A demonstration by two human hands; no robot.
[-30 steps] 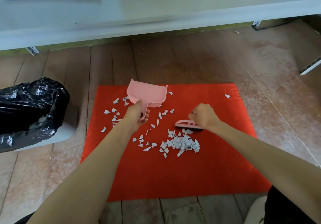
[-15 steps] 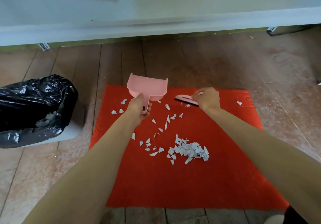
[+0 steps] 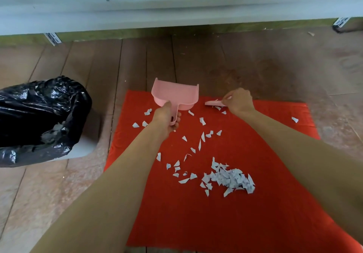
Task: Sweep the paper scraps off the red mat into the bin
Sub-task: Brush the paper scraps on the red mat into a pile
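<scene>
1. Paper scraps point(image 3: 228, 180) lie on the red mat point(image 3: 196, 223), with a heap near its middle and loose bits scattered toward the far edge.
2. Left hand point(image 3: 167, 118) is curled round the handle of a pink dustpan point(image 3: 175, 95) at the mat's far edge.
3. Right hand point(image 3: 238, 102) pinches a pink brush point(image 3: 213, 103) just right of the dustpan.
4. Black-bagged bin point(image 3: 29, 99) stands on the wooden floor point(image 3: 59, 193), left of the mat.

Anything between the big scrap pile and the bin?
No object on the floor: from the pile toward the bin lie only loose scraps, mat edge and floorboards. The forearm of the left hand, which holds the dustpan, crosses above that line.
</scene>
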